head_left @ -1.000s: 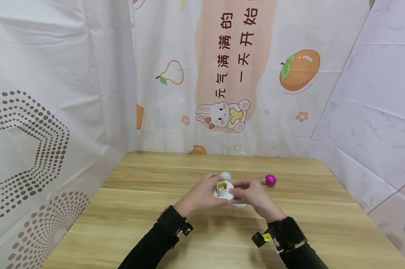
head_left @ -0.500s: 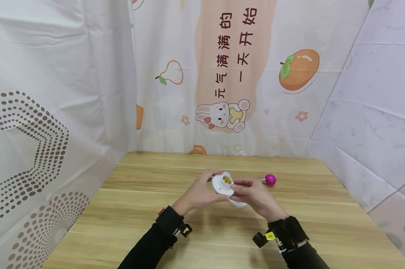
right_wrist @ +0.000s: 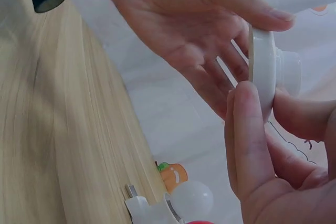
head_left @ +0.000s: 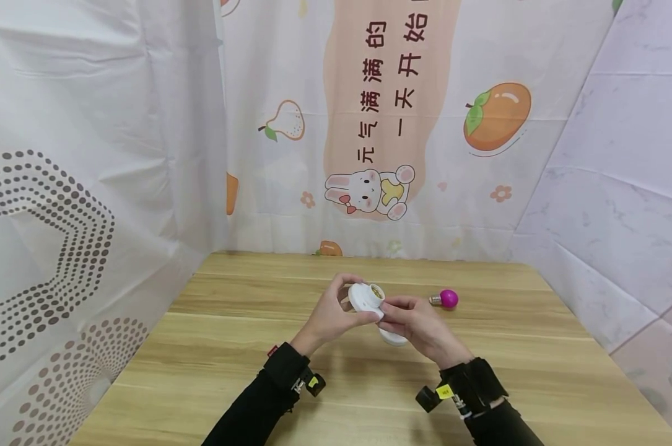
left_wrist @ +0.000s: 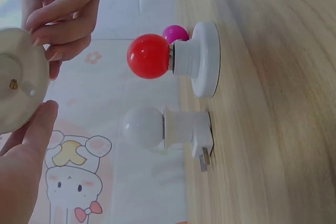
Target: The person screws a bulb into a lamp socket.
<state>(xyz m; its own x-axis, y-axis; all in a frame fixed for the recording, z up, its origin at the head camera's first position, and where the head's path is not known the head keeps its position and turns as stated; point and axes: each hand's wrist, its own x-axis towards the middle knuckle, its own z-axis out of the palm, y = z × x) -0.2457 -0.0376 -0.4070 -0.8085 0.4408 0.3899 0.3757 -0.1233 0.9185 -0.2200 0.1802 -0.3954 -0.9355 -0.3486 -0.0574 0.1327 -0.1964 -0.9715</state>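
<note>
Head view: what're the hands on?

Both on 1 pc: a white lamp socket (head_left: 363,299), held up off the wood-look tabletop (head_left: 230,347). L hand (head_left: 332,313) grips the rim w/ thumb & fingers; R hand (head_left: 418,325) pinches the opp. edge.

Upright?

Nope, tilted, brass-coloured mouth (head_left: 376,291) facing up & to the R. R wrist view gets it edge-on, flat base btwn R thumb & fingers.

K. What else?

Magenta bulb (head_left: 449,300) on its side on the tabletop, near the R hand, screw end pointing L.

& that white disc (head_left: 393,337) by the R hand?

Mostly hidden in head view; prob. the red bulb's base, can't swear to it.

Where's the red one?

L wrist view: red bulb (left_wrist: 149,56) in a round white base (left_wrist: 210,59) on the tabletop. Just beside it, a white bulb (left_wrist: 143,128) in a plug-type holder (left_wrist: 184,129) w/ metal prongs (left_wrist: 203,160).

R wrist view too?

Yep, bottom of frame: prongs, white bulb, sliver of red.
</note>
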